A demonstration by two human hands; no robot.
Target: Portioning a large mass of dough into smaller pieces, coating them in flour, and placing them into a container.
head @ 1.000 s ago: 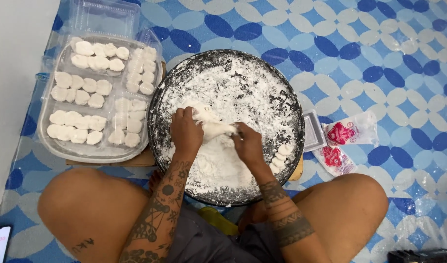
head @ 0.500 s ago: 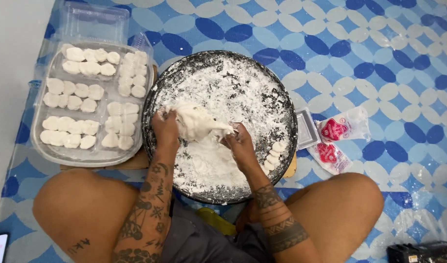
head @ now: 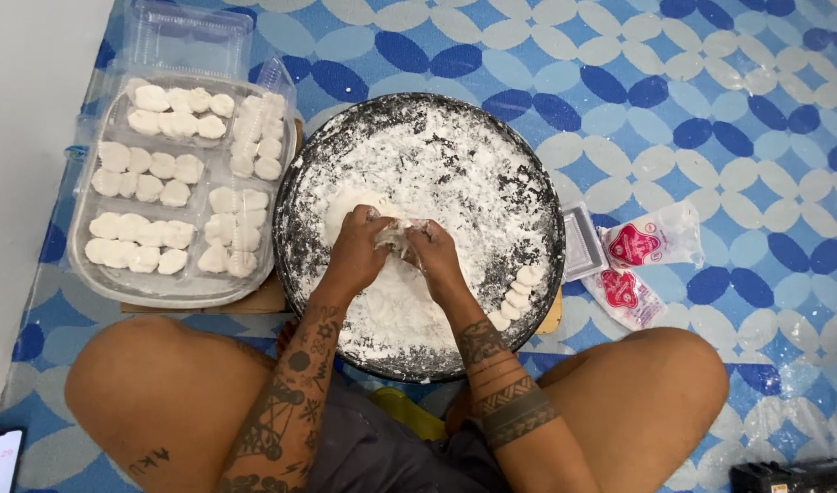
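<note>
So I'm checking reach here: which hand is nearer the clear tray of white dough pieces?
Left. The left hand works the dough on the floured round pan, on the side nearer the clear tray. The right hand sits beside it, farther away.

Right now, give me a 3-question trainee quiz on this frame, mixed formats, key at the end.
1. True or false: both hands are on the lump of dough in the round floured pan.
2. Multiple choice: the clear plastic tray of white dough pieces lies on which side of the pan? A) the person's left B) the person's right C) behind the person.
3. Fill in: a short row of shaped dough pieces sits along the pan's ____ edge.

Key: 1 true: left hand and right hand meet on the dough. 2 A. 3 right.
</note>
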